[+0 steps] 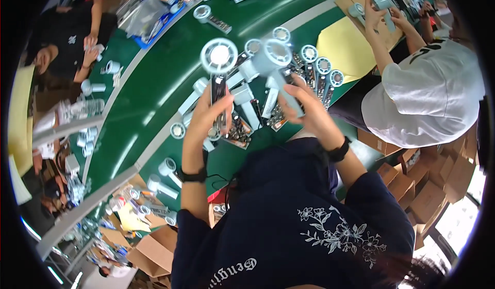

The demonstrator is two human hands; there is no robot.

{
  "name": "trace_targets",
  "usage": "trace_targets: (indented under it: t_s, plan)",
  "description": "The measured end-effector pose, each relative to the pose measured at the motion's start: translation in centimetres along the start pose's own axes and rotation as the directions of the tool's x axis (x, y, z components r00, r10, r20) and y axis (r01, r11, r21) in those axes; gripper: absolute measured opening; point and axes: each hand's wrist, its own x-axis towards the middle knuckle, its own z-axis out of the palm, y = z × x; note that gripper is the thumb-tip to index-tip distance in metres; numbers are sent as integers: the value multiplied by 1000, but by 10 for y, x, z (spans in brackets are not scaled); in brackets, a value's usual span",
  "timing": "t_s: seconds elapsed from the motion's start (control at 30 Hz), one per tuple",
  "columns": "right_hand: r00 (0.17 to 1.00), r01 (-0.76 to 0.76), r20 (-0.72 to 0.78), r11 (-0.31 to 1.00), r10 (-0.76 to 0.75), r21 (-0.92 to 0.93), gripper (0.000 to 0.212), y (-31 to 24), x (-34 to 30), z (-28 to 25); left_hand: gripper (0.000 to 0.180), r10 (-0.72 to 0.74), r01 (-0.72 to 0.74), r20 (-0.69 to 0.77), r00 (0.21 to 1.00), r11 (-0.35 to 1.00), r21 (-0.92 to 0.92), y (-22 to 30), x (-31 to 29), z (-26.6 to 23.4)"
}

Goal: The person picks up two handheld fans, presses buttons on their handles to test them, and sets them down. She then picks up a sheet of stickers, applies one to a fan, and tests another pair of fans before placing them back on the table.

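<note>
My left hand (212, 111) is closed round the handle of an open handheld-fan half (218, 83), raised upright. Its pale round head is uppermost, and dark parts show along the handle. My right hand (308, 101) grips the handle of a grey-blue handheld-fan casing (276, 57), tilted with its ringed head towards the left and slightly blurred. Below and between both hands, a pile of fan shells (246, 108) lies on the green table (175, 90). Several fan halves with exposed inner parts (323, 66) are fanned out beyond my right hand.
A blue tray (149, 40) of parts stands at the far left. At the right, a co-worker in a white shirt (423, 88) handles a fan casing (382, 1) beside a yellow sheet (337, 46). Cardboard boxes (425, 201) are stacked lower right; another person (64, 44) sits across the table.
</note>
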Motion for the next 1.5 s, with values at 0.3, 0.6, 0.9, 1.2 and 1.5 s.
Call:
trace_targets:
  t_s: [0.3, 0.6, 0.9, 1.2, 1.5]
  plan:
    - [898, 77, -232, 654, -374, -753, 46, -98, 62, -207, 38, -27, -221, 283, 959, 554, 802, -27, 264, 64]
    - [857, 99, -68, 292, -511, -951, 35, -91, 127, -290, 38, -2, -450, 450, 893, -24, 893, -128, 358, 69]
    - [965, 246, 122, 965, -234, -94, 43, -117, 160, -80, 21, 779, 107, -331, 532, 326, 939, -25, 242, -67]
    - [916, -211, 314, 965, 251, -154, 31, -8, 188, 31, 40, 197, 651, -830, 523, 535, 537, -62, 241, -160]
    - [975, 194, 186, 872, -121, -449, 54, 11, 184, 53, 33, 216, 331, -715, 665, 772, 542, -41, 157, -44]
